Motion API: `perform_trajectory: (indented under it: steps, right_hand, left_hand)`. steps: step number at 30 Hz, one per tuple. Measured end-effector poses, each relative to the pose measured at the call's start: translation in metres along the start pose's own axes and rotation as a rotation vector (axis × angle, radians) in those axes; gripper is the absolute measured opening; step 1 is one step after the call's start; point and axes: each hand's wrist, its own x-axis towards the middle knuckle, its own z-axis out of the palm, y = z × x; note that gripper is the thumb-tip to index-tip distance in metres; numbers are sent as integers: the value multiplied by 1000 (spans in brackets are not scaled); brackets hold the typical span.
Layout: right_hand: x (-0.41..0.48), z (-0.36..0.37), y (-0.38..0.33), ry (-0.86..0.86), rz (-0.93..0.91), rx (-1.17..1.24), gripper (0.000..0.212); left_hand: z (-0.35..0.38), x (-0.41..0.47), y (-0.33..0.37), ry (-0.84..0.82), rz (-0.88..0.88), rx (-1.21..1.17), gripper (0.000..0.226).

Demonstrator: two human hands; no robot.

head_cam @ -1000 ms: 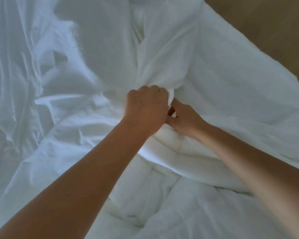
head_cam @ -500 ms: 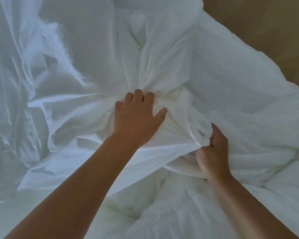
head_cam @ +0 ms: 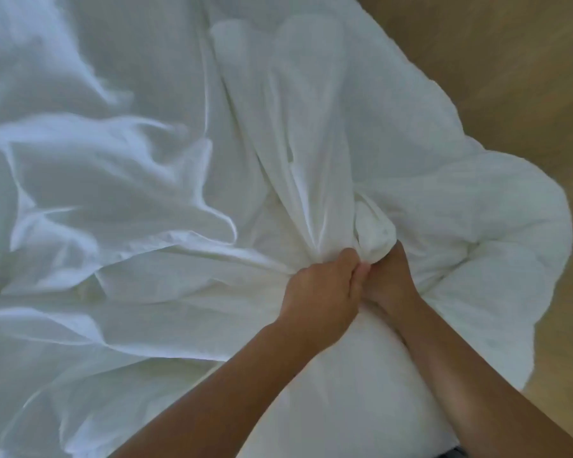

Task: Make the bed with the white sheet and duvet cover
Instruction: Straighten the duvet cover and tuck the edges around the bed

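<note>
A crumpled white duvet cover (head_cam: 113,200) fills most of the view, thin cloth lying in long folds and ridges across the left and middle. Whether part of it is the sheet cannot be told, as all the cloth is the same white. On the right lies the puffy duvet (head_cam: 483,233), its rounded edge hanging out over the wooden floor (head_cam: 516,67) that shows along the right side and top corner.

From the far middle a band of the thin cloth runs down, narrowing into a tight gather, and beside it a knob of thicker white stuff (head_cam: 376,231) sticks up.

Both bare forearms come in from the bottom edge and meet at that gather, right of centre. The left hand (head_cam: 321,292) has its fingers curled round the gathered cloth — knuckles up, fist closed on it. The right hand (head_cam: 392,282) touches the left and grips the base of the thicker knob; its fingertips are mostly hidden in the cloth and behind the left hand.
</note>
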Motion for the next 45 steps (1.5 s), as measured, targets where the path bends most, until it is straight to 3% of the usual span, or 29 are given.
perform_trajectory:
  steps: [3, 7, 9, 10, 13, 16, 18, 20, 21, 24, 26, 30, 32, 34, 37, 39, 42, 45]
  right_hand:
    - [-5, -3, 1, -63, 83, 99, 12]
    - [20, -24, -27, -308, 141, 552, 40]
    - [38, -30, -45, -339, 237, 755, 29]
    - [47, -28, -55, -339, 280, 792, 23]
    - [69, -11, -88, -325, 324, 634, 37]
    - [68, -4, -97, -102, 167, 667, 16]
    - [68, -15, -92, 137, 268, 881, 19]
    - [42, -40, -53, 250, 287, 1162, 24]
    - [25, -47, -33, 320, 315, 1150, 24]
    - [1, -47, 1, 515, 383, 779, 26]
    - [5, -41, 1, 530, 395, 717, 32]
    - [11, -49, 7, 378, 325, 593, 27]
    - [-2, -51, 21, 443, 301, 491, 32]
    - [-18, -51, 39, 549, 372, 482, 45]
    - [-33, -47, 59, 578, 451, 309, 33]
    - [-39, -47, 55, 598, 318, 79, 8]
    - [-58, -37, 29, 645, -183, -281, 42]
    - [-74, 6, 4, 309, -643, -547, 47]
  left_hand:
    - [-2, 9, -12, -65, -133, -66, 31]
    - [-44, 23, -28, 258, -100, -12, 29]
    - [-60, 30, -35, 378, -158, -5, 26]
    - [-64, 36, -37, 380, -213, -8, 33]
    - [-63, 58, -36, 283, -346, 86, 55]
    - [-61, 78, -17, 282, -397, -17, 41]
    - [-46, 84, 10, 292, -253, -126, 32]
    - [-21, 80, 45, 151, -49, -130, 31]
    - [-10, 77, 57, 40, 14, -117, 32]
    - [8, 73, 57, -158, 35, -88, 33]
    - [5, 69, 39, -111, 36, -45, 34]
    - [-12, 30, 9, -38, 67, -157, 47]
    - [-23, -4, -9, 6, 68, -144, 57]
    - [-27, -34, -34, 1, 81, 7, 64]
    - [-19, -70, -70, -51, 35, 250, 73]
    - [-15, -85, -92, 24, -56, 326, 75]
    - [-14, -102, -134, 220, -236, 383, 76]
    - [-14, -120, -172, 303, -335, 436, 78]
